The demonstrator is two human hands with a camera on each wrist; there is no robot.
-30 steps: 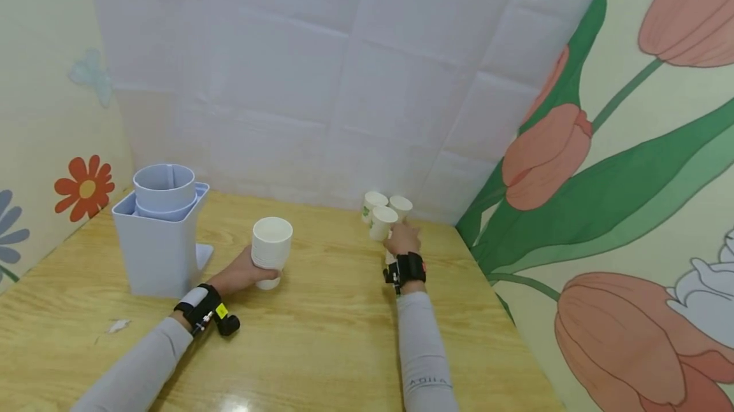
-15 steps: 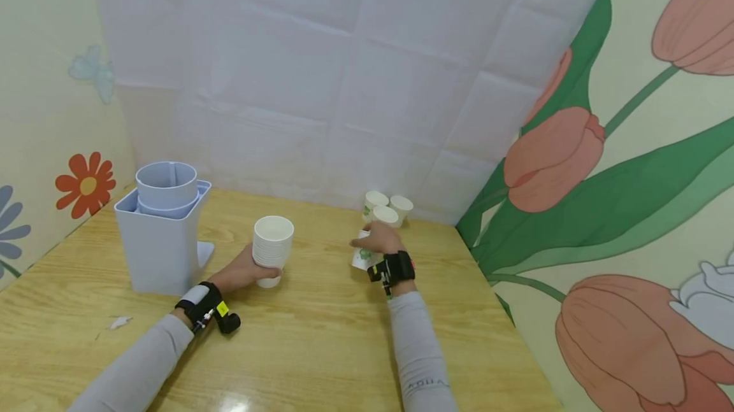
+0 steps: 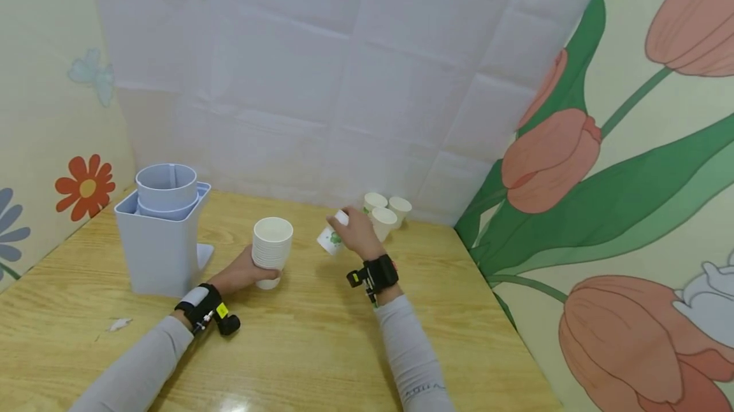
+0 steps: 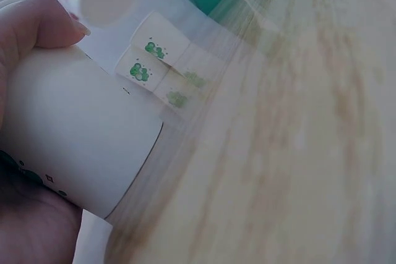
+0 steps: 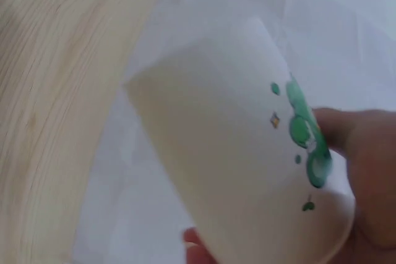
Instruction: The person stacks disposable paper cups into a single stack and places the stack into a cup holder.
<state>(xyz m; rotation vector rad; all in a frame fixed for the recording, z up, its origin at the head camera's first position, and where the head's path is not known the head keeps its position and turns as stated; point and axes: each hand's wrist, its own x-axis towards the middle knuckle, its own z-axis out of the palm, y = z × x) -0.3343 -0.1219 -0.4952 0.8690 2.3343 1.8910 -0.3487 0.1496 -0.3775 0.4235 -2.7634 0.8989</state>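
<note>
My left hand [image 3: 243, 272] grips a stack of nested white paper cups [image 3: 272, 243] near its lower part, the stack upright with its mouth upward. In the left wrist view the thumb lies across the bottom cup [image 4: 80, 128]. To the right, my right hand [image 3: 360, 234] holds a single paper cup [image 3: 332, 240] with a green print, tilted in the air above the table. The right wrist view shows this cup [image 5: 229, 146] close up, with fingers round it near one end. Just behind the right hand stand three paper cups [image 3: 400, 208] in a cluster.
A light blue square bin [image 3: 157, 253] with a round container [image 3: 166, 186] in its top stands at the left of the wooden table [image 3: 298, 348]. A white cloth [image 3: 275, 81] hangs along the back edge. A small whitish patch [image 3: 119, 324] marks the table at front left.
My right hand has lifted a paper cup from in front of the cluster and carried it left, tilting it. The left hand keeps its hold on the stack in the same place.
</note>
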